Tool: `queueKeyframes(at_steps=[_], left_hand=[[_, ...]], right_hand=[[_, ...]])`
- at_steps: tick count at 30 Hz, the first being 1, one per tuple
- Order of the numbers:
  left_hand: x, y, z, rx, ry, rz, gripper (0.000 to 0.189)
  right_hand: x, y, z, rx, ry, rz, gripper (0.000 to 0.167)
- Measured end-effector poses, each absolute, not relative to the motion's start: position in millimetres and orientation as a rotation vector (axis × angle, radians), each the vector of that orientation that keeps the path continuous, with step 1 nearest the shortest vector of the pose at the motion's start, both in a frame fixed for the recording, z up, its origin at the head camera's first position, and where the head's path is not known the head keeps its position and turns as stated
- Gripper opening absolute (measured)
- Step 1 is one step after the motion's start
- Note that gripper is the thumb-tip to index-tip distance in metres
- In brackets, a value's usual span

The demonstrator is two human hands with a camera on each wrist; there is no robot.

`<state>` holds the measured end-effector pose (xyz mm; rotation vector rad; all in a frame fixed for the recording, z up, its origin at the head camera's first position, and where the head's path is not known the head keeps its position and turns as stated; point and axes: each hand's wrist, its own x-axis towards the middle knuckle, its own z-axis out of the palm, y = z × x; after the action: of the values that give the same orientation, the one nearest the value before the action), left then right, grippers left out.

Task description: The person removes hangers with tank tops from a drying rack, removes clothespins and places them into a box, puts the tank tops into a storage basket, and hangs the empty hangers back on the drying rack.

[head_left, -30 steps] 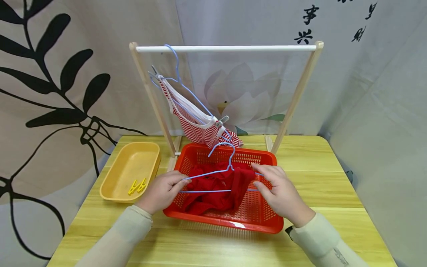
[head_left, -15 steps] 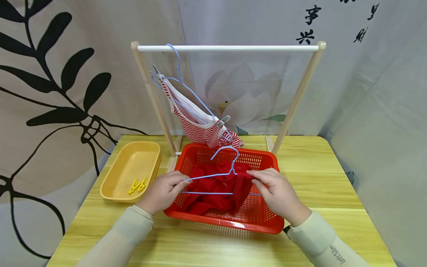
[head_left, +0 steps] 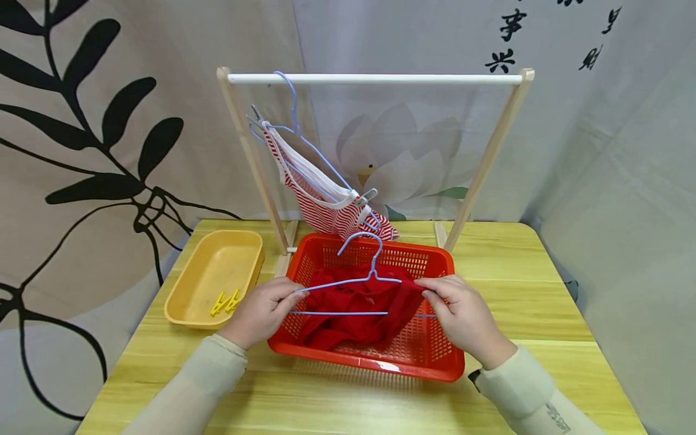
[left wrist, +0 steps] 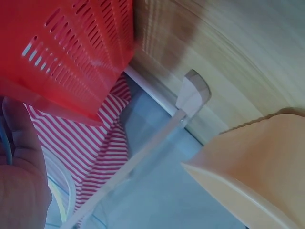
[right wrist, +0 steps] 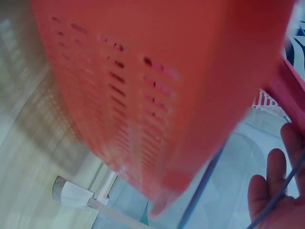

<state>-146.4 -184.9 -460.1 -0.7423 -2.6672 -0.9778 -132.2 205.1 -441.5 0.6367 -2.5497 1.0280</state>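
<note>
- Over the near part of the wooden table (head_left: 326,411), I see two pale sleeves (head_left: 187,386) reaching in toward the work.
- The left hand (head_left: 266,309) pinches the left end of a blue hanger (head_left: 342,313) between thumb and fingers; my left wrist view shows little of that grip.
- The right hand (head_left: 467,314) pinches an edge of the red garment (head_left: 337,332) between thumb and forefinger. In my right wrist view a blue wire crosses in front of the palm; I cannot tell whether it is held too.
- That garment covers part of the hanger's right side, and red cloth lies bunched in the red basket (head_left: 413,371) below. I judge the step in hand to be working it onto the hanger; the left side is bare.
- Next, I would steady the left end, draw the pinched edge outward along the right arm, then dress the left.
- Beside the basket, the yellow tray (head_left: 217,260) holds yellow clips (head_left: 219,304), touched by neither hand.
- Behind, a striped garment (head_left: 326,208) is clipped to a second hanger (head_left: 294,109) on the white rail (head_left: 408,79); I reckon the rail's right stretch could take the red one.
</note>
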Motion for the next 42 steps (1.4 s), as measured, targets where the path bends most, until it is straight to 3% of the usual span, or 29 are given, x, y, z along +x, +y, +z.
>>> queueKeyframes(at_steps=[42], left_hand=[[-145, -215, -461, -0.581, -2.616, -0.952, 0.013]], right_hand=[[-135, 235, -467, 0.425, -2.612, 0.947, 0.023]])
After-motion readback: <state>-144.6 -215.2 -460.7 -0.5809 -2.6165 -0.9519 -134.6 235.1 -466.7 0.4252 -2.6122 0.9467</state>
